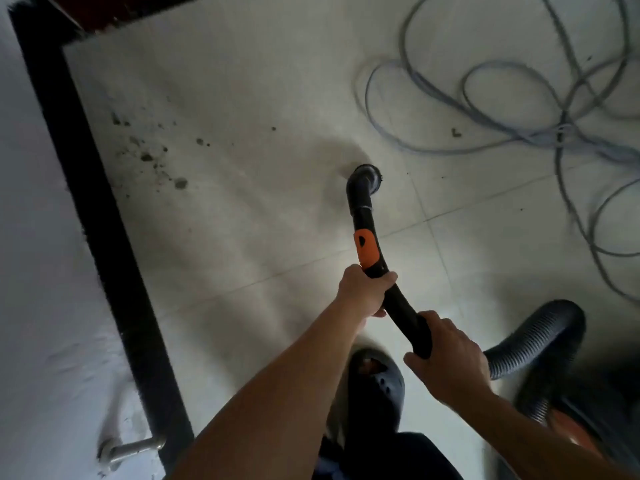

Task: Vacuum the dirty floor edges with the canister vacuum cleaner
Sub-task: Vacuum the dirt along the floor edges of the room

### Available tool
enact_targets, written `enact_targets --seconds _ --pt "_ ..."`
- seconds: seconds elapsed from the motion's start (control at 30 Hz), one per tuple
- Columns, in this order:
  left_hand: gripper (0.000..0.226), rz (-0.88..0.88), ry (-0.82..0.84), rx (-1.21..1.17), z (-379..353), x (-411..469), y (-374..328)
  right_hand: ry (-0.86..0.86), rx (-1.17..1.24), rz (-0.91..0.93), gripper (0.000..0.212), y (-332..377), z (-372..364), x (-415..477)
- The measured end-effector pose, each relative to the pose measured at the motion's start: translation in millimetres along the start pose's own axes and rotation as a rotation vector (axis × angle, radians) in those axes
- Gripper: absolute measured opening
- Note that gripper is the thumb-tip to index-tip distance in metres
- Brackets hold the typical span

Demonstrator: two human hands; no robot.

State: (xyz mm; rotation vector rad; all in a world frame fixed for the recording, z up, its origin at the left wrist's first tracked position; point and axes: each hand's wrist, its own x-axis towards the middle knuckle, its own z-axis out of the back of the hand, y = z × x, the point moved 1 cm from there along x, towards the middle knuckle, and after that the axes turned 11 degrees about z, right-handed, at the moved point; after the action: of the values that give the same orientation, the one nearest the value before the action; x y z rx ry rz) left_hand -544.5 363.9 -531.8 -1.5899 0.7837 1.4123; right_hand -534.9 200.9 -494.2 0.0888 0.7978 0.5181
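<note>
Head view. Loose grey-blue cable (554, 133) coiled on pale tiled floor (259, 81) at far right; dark dirt specks (149, 154) scattered far left beside black skirting strip (86, 161); metal pipe fitting (128, 448) near left on white wall. Dark shoe (377, 379) below. Curved black vacuum wand with orange collar (367, 251) at centre, round nozzle (365, 174) down on floor, well apart from specks. Ribbed grey hose (540, 341) looping near right. Left hand (363, 292) fingers wrapped around wand; right hand (446, 355) clasping its rear end.
</note>
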Motion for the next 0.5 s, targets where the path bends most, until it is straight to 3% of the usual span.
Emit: enact_targets --seconds 0.2,0.4,0.5 --pt "0.045 -0.114 0.114 -0.038 23.7 17.3 -26.3 -0.049 0.106 0.045 0.049 0.7 -8.2 28.7" --pt "0.037 -0.177 -0.009 0.005 1.8 -0.1 -6.2 -0.076 0.259 -0.039 0.036 18.0 -19.0 -6.2" --pt "0.041 -0.192 0.018 0.073 -14.2 2.9 -2.3 -0.092 0.323 -0.094 0.035 11.9 -22.8 -17.1"
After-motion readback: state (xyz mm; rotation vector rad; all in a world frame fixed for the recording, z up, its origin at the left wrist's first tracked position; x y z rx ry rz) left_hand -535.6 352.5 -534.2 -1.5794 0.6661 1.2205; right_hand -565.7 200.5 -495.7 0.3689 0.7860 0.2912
